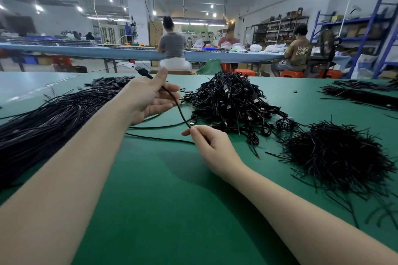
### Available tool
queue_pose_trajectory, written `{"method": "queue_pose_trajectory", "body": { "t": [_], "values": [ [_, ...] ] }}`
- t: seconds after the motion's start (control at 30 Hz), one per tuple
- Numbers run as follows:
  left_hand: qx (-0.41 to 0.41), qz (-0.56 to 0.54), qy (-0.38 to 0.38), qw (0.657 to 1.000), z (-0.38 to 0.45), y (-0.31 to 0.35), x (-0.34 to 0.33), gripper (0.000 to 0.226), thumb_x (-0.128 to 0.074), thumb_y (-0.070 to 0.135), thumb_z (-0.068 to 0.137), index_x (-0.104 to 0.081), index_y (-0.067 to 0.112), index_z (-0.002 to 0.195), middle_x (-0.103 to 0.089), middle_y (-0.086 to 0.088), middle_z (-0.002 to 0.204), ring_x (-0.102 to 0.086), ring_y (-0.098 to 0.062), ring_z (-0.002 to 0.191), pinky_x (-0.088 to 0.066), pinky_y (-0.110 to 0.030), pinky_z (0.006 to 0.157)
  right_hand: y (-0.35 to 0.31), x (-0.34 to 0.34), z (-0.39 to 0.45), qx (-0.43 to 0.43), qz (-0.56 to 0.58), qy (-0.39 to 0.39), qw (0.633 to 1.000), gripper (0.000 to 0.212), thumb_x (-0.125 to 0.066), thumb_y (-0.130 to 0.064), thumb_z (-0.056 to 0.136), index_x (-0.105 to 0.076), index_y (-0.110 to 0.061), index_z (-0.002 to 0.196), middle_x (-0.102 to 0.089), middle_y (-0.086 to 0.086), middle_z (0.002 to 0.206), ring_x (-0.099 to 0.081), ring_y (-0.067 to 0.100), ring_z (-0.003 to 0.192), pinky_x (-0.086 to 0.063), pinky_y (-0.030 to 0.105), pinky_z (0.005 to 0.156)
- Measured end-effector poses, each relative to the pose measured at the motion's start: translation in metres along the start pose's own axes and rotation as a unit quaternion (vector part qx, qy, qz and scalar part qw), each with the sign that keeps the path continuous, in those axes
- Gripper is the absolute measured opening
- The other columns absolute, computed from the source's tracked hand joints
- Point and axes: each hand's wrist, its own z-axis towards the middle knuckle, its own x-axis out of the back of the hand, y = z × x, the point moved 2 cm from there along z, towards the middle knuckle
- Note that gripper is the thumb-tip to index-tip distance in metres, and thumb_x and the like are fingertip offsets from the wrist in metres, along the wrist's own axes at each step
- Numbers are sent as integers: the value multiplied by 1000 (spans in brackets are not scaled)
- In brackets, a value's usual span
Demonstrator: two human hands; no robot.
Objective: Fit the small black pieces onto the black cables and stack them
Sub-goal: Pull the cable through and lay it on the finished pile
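Black USB cable (172, 98) is being stretched above the green worktop (163, 189), the left hand (150, 99) gripping near its plug and the right hand (206, 140) pinching the free end, probably for fitting a piece.

**What the view does not settle**

The left hand (150, 97) covers part of the cable (178, 107) where it crosses the palm. The right hand (206, 140) hides the cable's lower end between its fingertips. The long cable bundle (43, 118) runs off the left edge. The small black pieces (109, 82) behind the wrist are too small to tell apart.
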Motion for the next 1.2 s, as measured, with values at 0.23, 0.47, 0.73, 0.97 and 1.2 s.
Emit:
{"method": "queue_pose_trajectory", "body": {
  "t": [0.23, 0.47, 0.73, 0.97, 1.2],
  "values": [
    [9, -93, -95, 991, -5, 12, -19, 55, -31, 56, 99, -60, 20, 69, -57, 7, 53, -55, -8, 45, -45, -19, 45, -1, -8, -3, -12, -10, -64, 998, 26, -49, -34, 98, -72, -23, 95, -33, -14, 44, -26, 4, 44, -22, 18, 43],
    [170, 281, -300, 896, -21, -7, -23, 64, -36, 58, 89, -72, 14, 61, -62, -5, 53, -55, -14, 45, -35, -20, 44, -5, 23, 13, -55, 53, 99, 992, 40, -76, -35, 80, -48, -19, 56, -36, -15, 46, -30, 3, 46, -26, 18, 46],
    [56, -18, -56, 997, 6, -14, -25, 57, -24, 50, 102, -66, 12, 105, -75, -2, 92, -71, -11, 84, -52, -30, 84, -36, 9, 16, 1, 92, -22, 996, 31, -47, -24, 100, -64, -27, 74, -38, -13, 53, -33, 5, 49, -28, 22, 49],
    [-25, -163, -236, 958, -18, 32, -11, 50, -41, 49, 96, -65, 24, 61, -49, 11, 49, -46, -7, 45, -43, -20, 49, -15, 15, 13, -111, 21, -81, 990, 33, -55, -43, 94, -71, -22, 74, -38, -5, 52, -34, 10, 46, -32, 22, 47],
    [126, 234, -244, 933, -16, -4, -36, 63, -28, 55, 98, -69, 8, 104, -74, -5, 96, -68, -16, 83, -47, -26, 72, -39, 46, 33, -44, -9, 100, 994, 34, -60, -36, 92, -70, -16, 67, -48, -15, 40, -37, -1, 38, -27, 12, 41]
  ]
}}
